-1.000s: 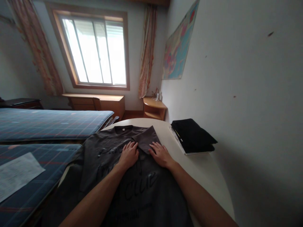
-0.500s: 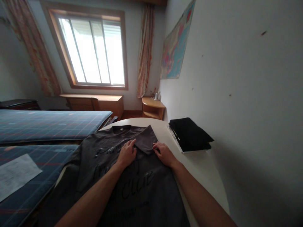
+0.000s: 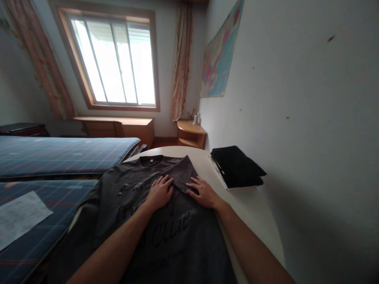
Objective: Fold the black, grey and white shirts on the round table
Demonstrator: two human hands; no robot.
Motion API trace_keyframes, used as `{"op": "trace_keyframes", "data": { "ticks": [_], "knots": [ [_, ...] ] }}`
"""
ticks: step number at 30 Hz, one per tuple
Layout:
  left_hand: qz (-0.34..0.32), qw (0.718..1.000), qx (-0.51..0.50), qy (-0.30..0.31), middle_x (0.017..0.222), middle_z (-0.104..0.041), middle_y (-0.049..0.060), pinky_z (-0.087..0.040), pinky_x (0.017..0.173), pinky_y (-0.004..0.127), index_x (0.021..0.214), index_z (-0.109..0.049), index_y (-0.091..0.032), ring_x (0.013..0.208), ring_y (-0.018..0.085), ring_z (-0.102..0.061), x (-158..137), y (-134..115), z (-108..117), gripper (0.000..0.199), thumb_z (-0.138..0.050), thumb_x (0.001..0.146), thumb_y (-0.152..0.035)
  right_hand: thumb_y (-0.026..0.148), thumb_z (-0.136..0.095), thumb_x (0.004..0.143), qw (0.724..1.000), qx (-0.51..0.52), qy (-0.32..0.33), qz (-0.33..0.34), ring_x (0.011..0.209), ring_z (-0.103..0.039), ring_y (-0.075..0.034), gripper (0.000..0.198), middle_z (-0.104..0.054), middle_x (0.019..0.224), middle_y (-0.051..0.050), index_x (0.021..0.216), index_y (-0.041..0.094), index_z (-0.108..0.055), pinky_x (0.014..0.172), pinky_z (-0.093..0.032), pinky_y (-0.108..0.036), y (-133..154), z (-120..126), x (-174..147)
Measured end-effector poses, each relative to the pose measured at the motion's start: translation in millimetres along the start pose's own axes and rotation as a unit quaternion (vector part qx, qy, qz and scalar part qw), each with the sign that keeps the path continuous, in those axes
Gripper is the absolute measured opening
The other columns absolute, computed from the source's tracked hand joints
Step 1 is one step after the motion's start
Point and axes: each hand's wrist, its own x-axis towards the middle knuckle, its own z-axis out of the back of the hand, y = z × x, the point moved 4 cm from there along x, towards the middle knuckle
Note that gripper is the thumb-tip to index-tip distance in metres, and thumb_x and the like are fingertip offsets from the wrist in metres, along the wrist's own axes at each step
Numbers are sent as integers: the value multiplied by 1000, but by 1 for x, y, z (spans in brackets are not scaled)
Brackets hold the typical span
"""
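A dark grey T-shirt (image 3: 177,240) with black lettering lies spread over a round cream table (image 3: 254,221), its collar at the far end. The right sleeve is folded inward across the chest. My left hand (image 3: 160,192) rests on the lettering beside the folded sleeve, fingers spread and lying on the cloth. On the outer part of that sleeve lies my right hand (image 3: 203,192), palm down with its fingers apart. Neither hand grips the fabric. The shirt's near end runs out of view below my forearms.
Folded black cloth (image 3: 238,166) sits on a flat white item at the table's right, by the wall. To the left are two plaid mattresses (image 3: 59,156), with a paper sheet (image 3: 22,217) on the nearer one. A corner shelf (image 3: 192,127) stands beyond the table.
My right hand has let go of the sleeve's edge and flattened onto it, fingers spreading. My left hand's fingers have also opened out on the shirt.
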Motion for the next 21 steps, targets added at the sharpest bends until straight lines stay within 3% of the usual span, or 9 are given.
{"op": "trace_keyframes", "data": {
  "ticks": [5, 10, 14, 21],
  "knots": [
    [5, 998, 20, 56, 162, -28, 5, -22, 120, 51, 153, -38, -28, 151, 32, -22, -1, -2, -1, 63, -43, 95, -55, 37, -52, 95, 988, -70, -61, -124, 126, -54, -26, 43, -60, 137, -13, 133, 17, -62, 107, -39, -36, -16, 15, -2],
    [6, 997, 23, 70, 164, -25, 5, -20, 120, 52, 154, -36, -27, 151, 33, -19, 1, -4, 0, 65, -39, 96, -56, 45, -55, 92, 964, -111, -13, -239, 107, -65, -28, 36, -71, 111, -15, 101, 14, -72, 90, -47, -34, -16, 24, -16],
    [1, 997, 26, 76, 164, -23, 6, -19, 120, 52, 154, -35, -26, 151, 33, -18, 4, -2, -3, 66, -38, 96, -57, 41, -51, 96, 960, -122, 43, -248, 100, -69, -27, 31, -73, 104, -15, 102, 16, -69, 80, -49, -33, -2, 24, -26],
    [26, 997, 16, 75, 164, -23, 6, -18, 120, 54, 154, -35, -26, 151, 34, -18, 20, 4, -11, 66, -38, 96, -57, 35, -42, 103, 948, -196, -33, -248, 94, -73, -29, 32, -73, 99, -18, 120, 13, -57, 75, -52, -34, 4, 26, -15]
  ]
}}
